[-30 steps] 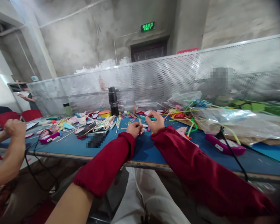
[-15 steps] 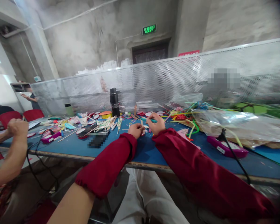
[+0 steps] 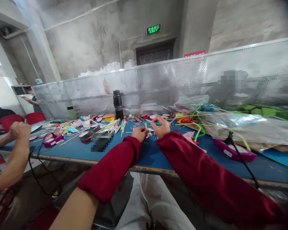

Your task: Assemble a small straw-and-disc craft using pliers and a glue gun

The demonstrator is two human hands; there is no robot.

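Note:
My left hand (image 3: 139, 134) is closed just above the blue table, with a small pale wooden stick (image 3: 146, 126) standing up from its fingertips. Something whitish shows under those fingers, too small to make out. My right hand (image 3: 162, 128) is closed round a teal pen (image 3: 157, 123), whose thin end points left, above the stick. Both forearms wear dark red sleeves. Small coloured bits lie on the table beyond my hands.
A black thermos (image 3: 118, 104) stands behind a pile of wooden sticks (image 3: 109, 125). At right lie a purple device (image 3: 235, 151) with a cable, pipe cleaners (image 3: 202, 130) and clear plastic bags (image 3: 247, 127). A co-worker's arm (image 3: 20, 150) is at left. Behind runs a perforated metal partition (image 3: 158, 83).
My hands, the pen and the stick stay almost where they were. The view has shifted very slightly.

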